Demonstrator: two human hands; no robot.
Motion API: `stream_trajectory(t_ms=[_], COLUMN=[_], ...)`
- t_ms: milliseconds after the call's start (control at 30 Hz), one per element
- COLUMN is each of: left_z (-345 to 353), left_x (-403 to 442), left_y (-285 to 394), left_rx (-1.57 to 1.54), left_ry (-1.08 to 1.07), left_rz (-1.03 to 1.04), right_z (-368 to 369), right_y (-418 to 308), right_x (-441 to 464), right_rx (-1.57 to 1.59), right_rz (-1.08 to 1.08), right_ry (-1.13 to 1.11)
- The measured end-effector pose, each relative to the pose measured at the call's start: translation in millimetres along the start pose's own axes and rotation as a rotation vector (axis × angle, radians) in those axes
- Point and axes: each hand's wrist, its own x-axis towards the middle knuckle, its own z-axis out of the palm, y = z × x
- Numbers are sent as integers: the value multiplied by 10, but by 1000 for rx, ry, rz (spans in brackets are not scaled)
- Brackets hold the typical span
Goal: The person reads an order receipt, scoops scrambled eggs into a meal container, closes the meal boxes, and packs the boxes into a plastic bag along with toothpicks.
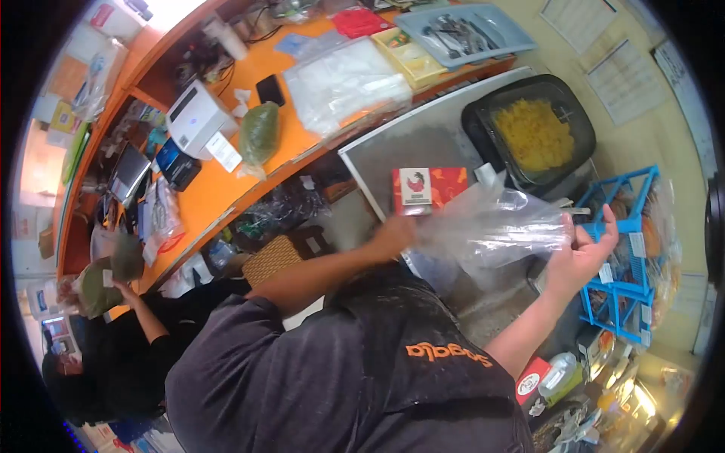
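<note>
A clear plastic bag is stretched between my two hands above the grey work surface. My left hand is closed on the bag's left end, blurred a little. At the other end my right hand grips the bag's edge, with one finger pointing outward. Just behind the bag lies a red box bearing a white label with a rooster picture. A black tray with yellow food in it stands beyond, partly overlapped by the bag.
Blue crates with packaged goods stand close by my right hand. An orange counter holds a label printer, a phone, plastic bags and a cutlery tray. Another person at left holds a greenish bag.
</note>
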Motion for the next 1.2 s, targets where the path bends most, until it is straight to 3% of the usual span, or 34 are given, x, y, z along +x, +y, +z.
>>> stream_trajectory(t_ms=[33, 67, 100, 133, 167, 200, 233, 333, 367, 400, 433, 467, 533, 600, 667, 700, 800, 833, 967, 1200], left_z=[-128, -592, -912, -1157, -1299, -1371, -1306, -1049, -900, -809, -805, -892, -1150, -1428, -1648, -1715, -1791, -1776, -1624, -1074], left_x=[130, 350, 457, 500, 407, 383, 374, 251, 245, 216, 158, 104, 86, 126, 190, 206, 367, 421, 592, 895], left_y=[-204, 743, 391, 388, 644, 889, 955, 1113, 1158, 1161, 1029, 922, 882, 1068, 1105, 1117, 988, 1030, 1236, 883], left_rx=[-113, -166, -237, 71, 219, 377, 419, 430, 355, 279, 275, 131, -149, -332, -97, 21, 293, 212, 250, -93], left_ry=[170, 332, 253, 172, 64, -44, 56, 169, 102, 37, -18, 87, 295, 469, 449, 439, 373, 303, 384, 318], left_rz=[-47, -404, -40, 41, -51, -125, -2, 326, 407, 484, 381, 225, -93, -54, 47, 94, 200, 136, 136, 75], right_z=[-77, -63, -91, -127, -122, -136, -124, 260, 416, 539, 667, 750, 686, 751, 989, 1179, 1664, 1700, 1602, 174], right_y=[3, 173, 227, 283, 292, 316, 338, 210, 105, 92, 123, 153, 310, 460, 783, 759, 866, 857, 869, 326], right_x=[68, 16, -15, -58, -104, -81, -43, -111, -146, -158, -159, -116, 128, 225, 120, -23, -382, -361, -507, -806], right_rx=[70, 125, -38, -195, -148, -160, -164, 485, 738, 774, 810, 844, 642, 388, 86, -292, -762, -686, -621, -508], right_rz=[108, 117, 86, 34, 211, 254, 297, 507, 592, 615, 633, 647, 372, 119, -100, -197, -612, -563, -405, -51], right_ry=[69, 103, -32, -159, -323, -468, -607, -766, -803, -890, -983, -1081, -1150, -1137, -1045, -1103, -1038, -1054, -984, -867])
